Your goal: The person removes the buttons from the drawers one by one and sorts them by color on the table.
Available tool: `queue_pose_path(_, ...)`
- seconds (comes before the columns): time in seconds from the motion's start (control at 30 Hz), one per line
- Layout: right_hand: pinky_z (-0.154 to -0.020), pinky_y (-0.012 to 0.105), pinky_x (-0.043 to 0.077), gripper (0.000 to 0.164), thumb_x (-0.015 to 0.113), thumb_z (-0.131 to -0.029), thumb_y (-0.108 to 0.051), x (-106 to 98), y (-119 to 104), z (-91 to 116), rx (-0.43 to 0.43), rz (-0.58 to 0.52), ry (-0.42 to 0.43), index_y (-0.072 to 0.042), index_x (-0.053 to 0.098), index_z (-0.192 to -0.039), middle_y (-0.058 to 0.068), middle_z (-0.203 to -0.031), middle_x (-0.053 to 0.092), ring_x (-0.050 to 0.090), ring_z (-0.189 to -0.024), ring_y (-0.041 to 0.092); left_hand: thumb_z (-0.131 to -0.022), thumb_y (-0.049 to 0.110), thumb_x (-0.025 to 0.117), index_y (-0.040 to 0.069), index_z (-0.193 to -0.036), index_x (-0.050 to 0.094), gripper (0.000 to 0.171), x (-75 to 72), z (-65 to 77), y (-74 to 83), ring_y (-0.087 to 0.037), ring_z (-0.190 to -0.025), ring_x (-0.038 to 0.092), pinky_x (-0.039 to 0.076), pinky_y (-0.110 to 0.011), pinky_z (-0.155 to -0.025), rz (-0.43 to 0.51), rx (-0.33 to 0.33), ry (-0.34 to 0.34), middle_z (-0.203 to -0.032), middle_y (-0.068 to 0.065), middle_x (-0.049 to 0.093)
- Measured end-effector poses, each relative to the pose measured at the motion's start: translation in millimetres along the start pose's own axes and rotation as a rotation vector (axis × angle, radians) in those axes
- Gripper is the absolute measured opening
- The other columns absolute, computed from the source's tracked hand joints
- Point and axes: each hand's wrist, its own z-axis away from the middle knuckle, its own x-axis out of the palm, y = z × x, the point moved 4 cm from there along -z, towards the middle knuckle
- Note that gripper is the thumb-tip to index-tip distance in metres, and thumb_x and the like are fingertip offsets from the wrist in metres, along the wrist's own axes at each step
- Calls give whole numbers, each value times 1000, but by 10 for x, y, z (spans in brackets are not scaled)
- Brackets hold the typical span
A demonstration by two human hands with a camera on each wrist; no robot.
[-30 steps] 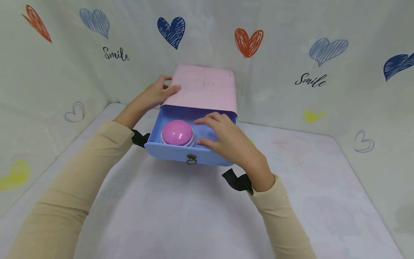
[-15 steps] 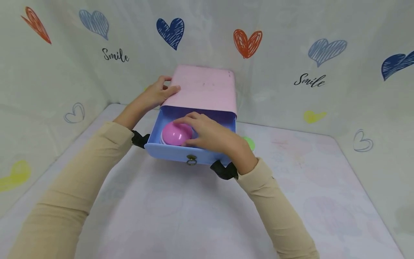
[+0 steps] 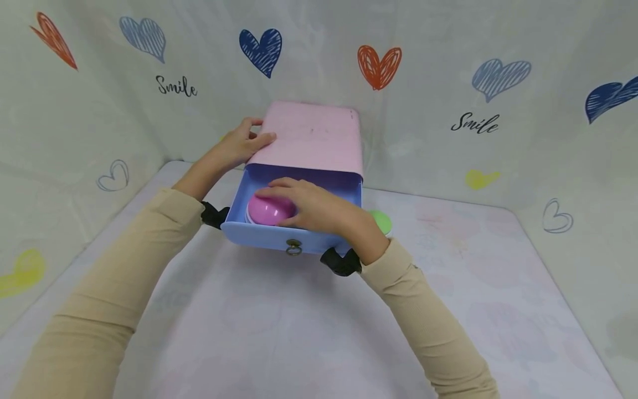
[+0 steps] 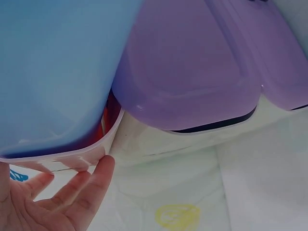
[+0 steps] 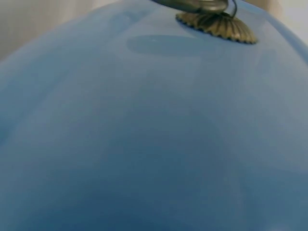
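A pink drawer cabinet (image 3: pixel 314 136) stands at the back of the table, its top blue drawer (image 3: pixel 254 234) pulled out. Inside the drawer's left part sits a round container with a glossy pink domed lid (image 3: pixel 269 210) and a white lower rim. My right hand (image 3: pixel 314 208) grips this container, fingers over the dome and thumb at its near side. My left hand (image 3: pixel 241 145) holds the cabinet's left side, thumb on top; the left wrist view shows its fingers (image 4: pixel 98 190) against the side wall. The right wrist view faces the blue drawer front (image 5: pixel 159 125); the right hand is hidden there.
Purple drawers (image 4: pixel 187 62) lie below the blue one in the left wrist view. A brass ring pull (image 3: pixel 294 247) hangs on the blue drawer front. A green-topped round object (image 3: pixel 381 221) stands right of the cabinet. A white sheet with hearts hangs behind the table (image 3: pixel 478 277).
My right hand has moved left from beside the pink-lidded container and closed around it. The green-topped object has come into fuller view. My left hand stays on the cabinet.
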Motion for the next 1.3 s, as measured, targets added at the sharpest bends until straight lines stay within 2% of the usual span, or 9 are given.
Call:
queue_pose_path(0.43,-102,37,40,57,61,-90,-28,-6,-7,14,1,-2,-1,-26,39,-142,3,-142,36,40,-125,22,-93,53,42,14,-149,6,77,-6,5,6,-41,-123,42,37,-54,-101,-5,-1,-5,-145,-24,31)
queue_pose_path(0.73,-96,35,44,55,64,-88,-29,-35,20,50,24,-37,84,-23,44,-138,5,-134,40,44,-117,22,-93,52,42,13,-149,7,76,-10,-10,9,-41,-123,42,36,-54,-102,-11,-5,-2,-144,-24,32)
queue_pose_path(1.0,-92,35,46,56,63,-87,-37,-64,52,98,70,-50,149,-28,43,-138,3,-133,40,44,-116,20,-93,51,42,13,-149,7,76,4,-28,-3,-42,-124,42,36,-54,-102,0,-15,-5,-144,-24,31)
queue_pose_path(1.3,-92,36,47,54,63,-86,-38,-139,37,201,70,-49,218,-29,45,-136,4,-133,40,44,-115,22,-93,52,42,13,-149,6,77,0,-18,8,-41,-123,42,37,-54,-102,-1,-7,-10,-143,-24,32)
